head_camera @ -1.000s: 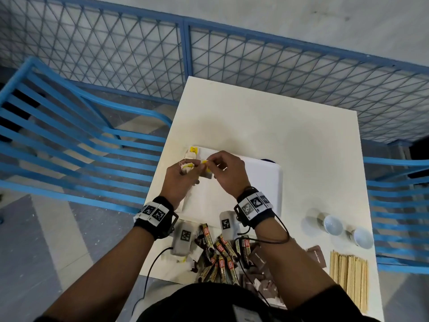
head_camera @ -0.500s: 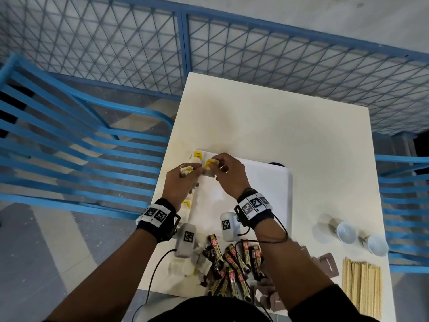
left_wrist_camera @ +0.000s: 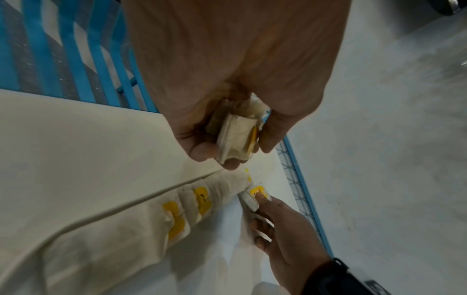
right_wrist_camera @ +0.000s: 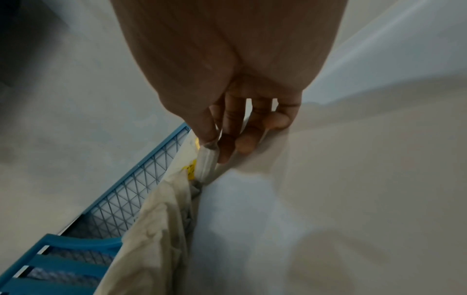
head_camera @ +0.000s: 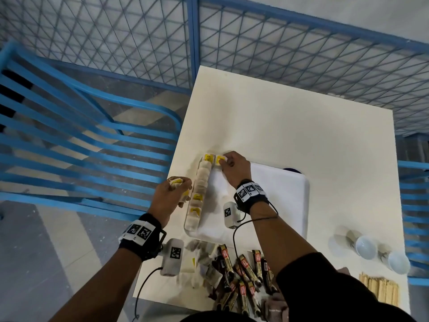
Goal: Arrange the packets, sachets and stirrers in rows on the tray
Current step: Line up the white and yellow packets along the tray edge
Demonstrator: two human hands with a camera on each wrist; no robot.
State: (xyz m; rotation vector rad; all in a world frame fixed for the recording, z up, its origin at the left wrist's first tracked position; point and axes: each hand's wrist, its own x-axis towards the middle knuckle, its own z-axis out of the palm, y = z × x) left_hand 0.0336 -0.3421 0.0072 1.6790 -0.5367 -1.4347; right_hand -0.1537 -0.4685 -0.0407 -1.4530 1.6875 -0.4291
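A white tray lies on the cream table. A row of tea bags with yellow tags runs along the tray's left edge. My right hand pinches one tea bag at the tray's far left corner, beside the row's top bag; the same tea bag shows in both wrist views. My left hand hovers left of the row and grips a small bundle of tea bags. Brown-and-red sachets lie heaped at the near edge. Wooden stirrers lie at the near right.
Two small white cups stand right of the tray. Loose tea bags lie near the sachet heap. A blue slatted bench stands left of the table, and a blue mesh fence runs behind it.
My hands have parted. The right hand carried one tea bag to the tray's far left corner; the left hand drew back left with the bundle.
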